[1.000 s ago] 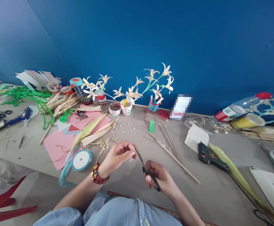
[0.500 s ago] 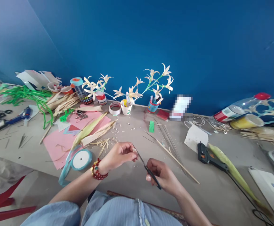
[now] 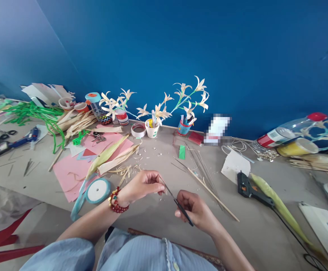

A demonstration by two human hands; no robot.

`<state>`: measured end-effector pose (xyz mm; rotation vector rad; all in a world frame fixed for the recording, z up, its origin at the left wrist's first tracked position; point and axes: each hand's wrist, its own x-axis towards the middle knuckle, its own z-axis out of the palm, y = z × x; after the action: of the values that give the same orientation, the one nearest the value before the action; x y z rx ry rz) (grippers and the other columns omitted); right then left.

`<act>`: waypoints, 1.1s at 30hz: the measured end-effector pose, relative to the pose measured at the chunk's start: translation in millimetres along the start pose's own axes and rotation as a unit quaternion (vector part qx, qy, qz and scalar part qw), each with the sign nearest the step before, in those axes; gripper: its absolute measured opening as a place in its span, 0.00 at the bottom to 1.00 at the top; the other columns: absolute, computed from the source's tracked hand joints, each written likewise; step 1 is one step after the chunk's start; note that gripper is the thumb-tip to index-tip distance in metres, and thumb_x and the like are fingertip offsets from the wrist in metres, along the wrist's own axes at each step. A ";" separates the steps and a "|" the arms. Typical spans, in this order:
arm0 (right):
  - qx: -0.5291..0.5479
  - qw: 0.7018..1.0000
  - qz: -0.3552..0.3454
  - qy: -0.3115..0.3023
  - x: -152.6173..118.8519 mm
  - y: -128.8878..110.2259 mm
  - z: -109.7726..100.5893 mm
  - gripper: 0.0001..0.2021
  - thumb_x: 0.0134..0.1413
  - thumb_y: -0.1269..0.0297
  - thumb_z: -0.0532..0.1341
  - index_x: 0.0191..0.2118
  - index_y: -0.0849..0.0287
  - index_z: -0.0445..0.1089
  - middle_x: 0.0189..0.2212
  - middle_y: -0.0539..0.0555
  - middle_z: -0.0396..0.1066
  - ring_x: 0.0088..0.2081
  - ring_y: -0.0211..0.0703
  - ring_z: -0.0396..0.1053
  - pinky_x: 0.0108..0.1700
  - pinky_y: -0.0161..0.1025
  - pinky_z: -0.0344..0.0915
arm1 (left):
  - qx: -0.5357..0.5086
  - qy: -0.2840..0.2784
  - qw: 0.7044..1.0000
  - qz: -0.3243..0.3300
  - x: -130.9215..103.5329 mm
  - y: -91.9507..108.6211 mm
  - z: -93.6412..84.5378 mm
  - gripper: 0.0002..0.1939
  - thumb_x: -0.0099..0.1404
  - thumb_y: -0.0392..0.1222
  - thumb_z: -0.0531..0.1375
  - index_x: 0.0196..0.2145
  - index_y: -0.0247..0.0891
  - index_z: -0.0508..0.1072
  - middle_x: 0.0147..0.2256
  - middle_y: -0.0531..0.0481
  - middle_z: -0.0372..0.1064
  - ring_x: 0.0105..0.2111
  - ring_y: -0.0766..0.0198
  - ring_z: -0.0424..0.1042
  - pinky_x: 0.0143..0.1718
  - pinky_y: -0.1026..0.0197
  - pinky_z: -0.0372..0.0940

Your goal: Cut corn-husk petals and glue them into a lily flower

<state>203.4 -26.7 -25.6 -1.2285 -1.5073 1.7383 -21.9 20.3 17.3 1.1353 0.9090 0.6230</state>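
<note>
head view: the right hand point(image 3: 193, 209) is clamped on the slim, black-handled metal scissors point(image 3: 175, 200), held above the grey tabletop point(image 3: 152, 163), tips by the left hand point(image 3: 145, 187), its fingertips pinched together; on what, i cannot tell. if either hand slipped, a blade could nick 1 fingertip.

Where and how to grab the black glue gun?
Probably by the glue gun's handle, from the near side. The handle is the slender part trailing the cord, sloping right and toward the camera; the green husk lies along its far side.
</note>
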 end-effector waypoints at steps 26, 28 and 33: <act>0.030 0.999 0.012 0.027 -1.6 7.4 6.4 0.22 0.41 0.50 0.70 0.23 0.56 0.57 0.14 0.42 0.57 0.16 0.31 0.53 0.19 0.30 0.49 | 0.010 -0.010 0.999 0.032 -5.2 2.2 4.9 0.10 0.61 0.43 0.61 0.26 0.35 0.70 0.29 0.49 0.72 0.31 0.66 0.69 0.37 0.63 0.63; 0.025 0.999 0.007 0.023 -1.5 5.5 6.0 0.22 0.42 0.49 0.69 0.23 0.56 0.57 0.13 0.41 0.56 0.16 0.31 0.52 0.19 0.30 0.49 | 0.013 -0.009 0.999 0.032 -5.4 3.5 5.2 0.11 0.61 0.44 0.61 0.26 0.35 0.69 0.28 0.49 0.71 0.30 0.66 0.69 0.37 0.63 0.63; 0.006 1.000 0.004 0.017 -1.4 6.4 4.1 0.23 0.42 0.50 0.70 0.22 0.56 0.55 0.13 0.41 0.55 0.15 0.30 0.52 0.19 0.30 0.47 | 0.010 -0.023 0.999 0.043 -6.6 2.9 4.0 0.11 0.61 0.44 0.60 0.26 0.35 0.69 0.28 0.48 0.71 0.31 0.65 0.69 0.37 0.63 0.64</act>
<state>201.4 -31.3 -31.5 -1.2529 -1.4716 1.7201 -21.8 13.9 22.6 1.2069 0.8320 0.6562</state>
